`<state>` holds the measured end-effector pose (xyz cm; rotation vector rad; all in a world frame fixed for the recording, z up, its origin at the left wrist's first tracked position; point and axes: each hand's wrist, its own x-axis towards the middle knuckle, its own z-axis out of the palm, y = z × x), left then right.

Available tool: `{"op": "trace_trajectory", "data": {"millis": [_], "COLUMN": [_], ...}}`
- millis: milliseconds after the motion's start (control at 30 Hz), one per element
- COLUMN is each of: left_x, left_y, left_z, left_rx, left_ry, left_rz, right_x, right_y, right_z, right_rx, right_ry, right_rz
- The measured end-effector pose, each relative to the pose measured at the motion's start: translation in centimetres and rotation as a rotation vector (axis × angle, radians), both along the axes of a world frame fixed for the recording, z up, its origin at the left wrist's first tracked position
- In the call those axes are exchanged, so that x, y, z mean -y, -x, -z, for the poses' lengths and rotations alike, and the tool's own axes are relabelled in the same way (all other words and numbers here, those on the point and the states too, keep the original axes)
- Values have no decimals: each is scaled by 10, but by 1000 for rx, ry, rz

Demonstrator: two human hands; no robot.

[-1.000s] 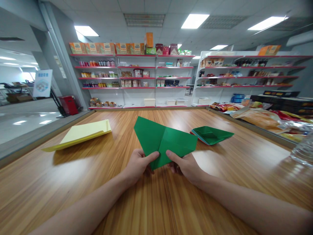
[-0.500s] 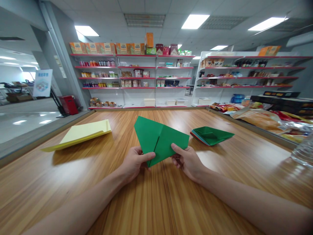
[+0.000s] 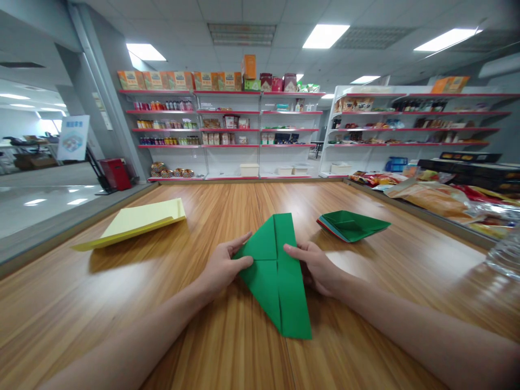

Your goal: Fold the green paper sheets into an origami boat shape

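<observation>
A folded sheet of green paper (image 3: 289, 281) is held between my two hands just above the wooden table, its long strip side to the right and its corner to the left. Creases and folded edges run across its face. My left hand (image 3: 223, 265) pinches the left corner, thumb on top and the other fingers partly hidden. On the right edge, my right hand (image 3: 320, 268) grips with its thumb on top and fingers underneath. To the right lies a stack of folded papers (image 3: 355, 226), green uppermost with red and blue edges below.
A yellow sheet stack (image 3: 138, 222) with a raised edge lies on the left of the wooden table (image 3: 195, 336). Snack bags (image 3: 430, 197) and black boxes line the right side, near a clear plastic item (image 3: 506, 254). Stocked shelves (image 3: 227, 129) stand behind.
The green paper has been turned and lowered, so its long strip side now faces right and one end points toward me. Both hands still hold it.
</observation>
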<state>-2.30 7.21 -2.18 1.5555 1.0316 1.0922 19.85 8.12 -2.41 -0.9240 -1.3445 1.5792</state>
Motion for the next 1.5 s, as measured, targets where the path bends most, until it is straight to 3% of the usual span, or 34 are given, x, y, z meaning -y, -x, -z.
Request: {"op": "trace_trajectory", "data": {"millis": [100,167,267,367,467,533,667,733,933,1133,1500], "left_x": [-1,4,14,19,12,5,-4,-5,-3,-2,-4], "left_y": [-1,-3,-10,-13,-7,2,16,19,21,21,25], "left_z": [2,2,3,9,14,14,7,4,-5,-8,-3], "left_rx": [-350,-551,-760,-909,-957,-991,-1054,-1060,-1068,-1081,-1015], "left_ry": [-302,-512,-653,-522,-442,-441,-444,-454,-446,-524,-657], "left_rz": [-385,-492,-325,-128,-26,43,191,229,253,303,326], "right_x": [0,-3,-6,-4,6,14,22,20,13,13,13], "right_y": [6,8,8,8,9,8,5,4,2,2,2], "right_z": [5,6,9,11,11,8,-2,-5,3,4,3], "right_rx": [-32,-85,-48,156,359,492,701,761,1002,1019,1000], "right_ry": [18,14,-29,-114,-185,-367,-935,-1061,-1043,-1045,-1086], "right_rz": [58,39,-40,-86,-85,-43,125,171,-46,-10,-70]}}
